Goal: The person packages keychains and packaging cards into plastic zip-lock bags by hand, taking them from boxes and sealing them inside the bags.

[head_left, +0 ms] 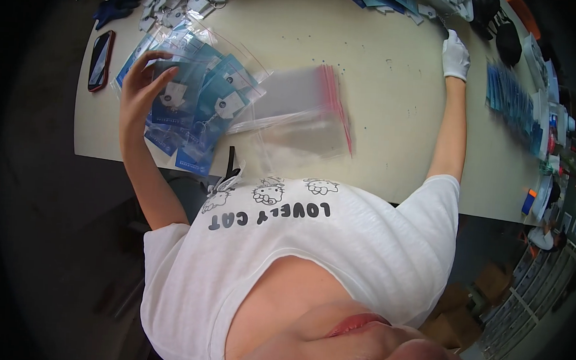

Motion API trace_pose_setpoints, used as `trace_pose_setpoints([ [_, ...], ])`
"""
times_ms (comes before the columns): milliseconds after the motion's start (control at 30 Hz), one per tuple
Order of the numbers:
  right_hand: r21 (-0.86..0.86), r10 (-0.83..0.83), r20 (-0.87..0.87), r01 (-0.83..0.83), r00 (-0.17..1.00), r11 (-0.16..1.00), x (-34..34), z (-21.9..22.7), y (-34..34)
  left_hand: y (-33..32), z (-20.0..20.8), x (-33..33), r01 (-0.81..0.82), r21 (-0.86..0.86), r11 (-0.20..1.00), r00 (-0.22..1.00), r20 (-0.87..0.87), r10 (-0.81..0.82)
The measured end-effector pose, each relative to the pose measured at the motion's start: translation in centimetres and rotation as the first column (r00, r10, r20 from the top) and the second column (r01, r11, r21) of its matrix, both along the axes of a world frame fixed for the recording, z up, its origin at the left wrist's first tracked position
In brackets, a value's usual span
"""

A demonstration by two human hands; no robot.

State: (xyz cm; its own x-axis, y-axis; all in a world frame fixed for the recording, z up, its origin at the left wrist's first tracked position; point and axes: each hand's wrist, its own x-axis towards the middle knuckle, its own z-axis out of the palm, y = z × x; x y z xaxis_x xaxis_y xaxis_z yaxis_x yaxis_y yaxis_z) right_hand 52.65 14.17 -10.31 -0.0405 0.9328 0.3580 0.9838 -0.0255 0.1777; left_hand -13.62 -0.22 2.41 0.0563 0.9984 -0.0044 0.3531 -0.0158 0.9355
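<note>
In the head view, the left hand is resting bare and spread open on a fanned pile of blue packaged cards in the upper left of the frame, fingers curled lightly over the top one, pinching nothing. The right hand, wearing a white glove, is reaching to the upper right on the pale table; whether it is gripping anything cannot be told. A stack of clear zip bags is lying at centre, just beside the cards. A phone is lying at the far left.

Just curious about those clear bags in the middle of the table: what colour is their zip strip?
Red, along one edge of the clear zip bags; the head view shows it.
</note>
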Motion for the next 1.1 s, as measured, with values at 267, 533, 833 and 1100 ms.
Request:
trace_pose_setpoints([
  [267, 0.512, 0.259, -0.762, 0.307, 0.594, 0.802, -9.5, 4.5, -12.2, 2.9, -1.2, 10.7, 0.134, 0.554, 0.822, 0.888, -0.434, 0.148],
  [533, 0.315, 0.384, -0.794, 0.222, -0.471, 0.923, -19.0, 8.8, -20.9, -2.0, -0.9, 21.1, 0.496, 0.296, 0.817, 0.857, -0.013, -0.515],
  [833, 0.191, 0.255, -0.865, 0.186, -0.432, 0.964, -28.1, 7.9, -25.0, -3.7, -1.9, 23.5, 0.393, 0.176, 0.902, 0.788, 0.44, -0.43],
  [1100, -0.135, -0.588, -0.397, -0.589, -0.705, 0.797, -28.0, 7.6, -26.7, -2.3, -0.3, 19.4, 0.657, 0.517, 0.549, 0.278, 0.511, -0.813],
])
